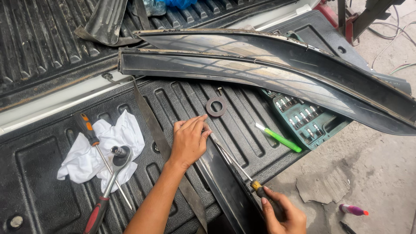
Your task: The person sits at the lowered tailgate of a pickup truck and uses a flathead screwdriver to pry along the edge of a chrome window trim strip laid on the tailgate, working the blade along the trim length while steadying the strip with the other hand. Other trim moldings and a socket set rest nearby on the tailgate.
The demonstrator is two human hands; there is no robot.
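The left hand (189,141) lies flat, fingers spread and gripping nothing, on the upper end of a dark visor strip (225,186) on the ribbed tailgate (47,173), while the right hand (281,214) is closed around the handle of a long screwdriver (236,164) whose shaft runs along the strip up to the left fingertips. Around them lie one tape ring (216,106), one green-handled tool (278,138), one open socket case (303,119), and one white rag (99,147) carrying one ratchet (108,184) and one orange-handled screwdriver (89,132). Two larger curved visors (260,71) lie across the far side.
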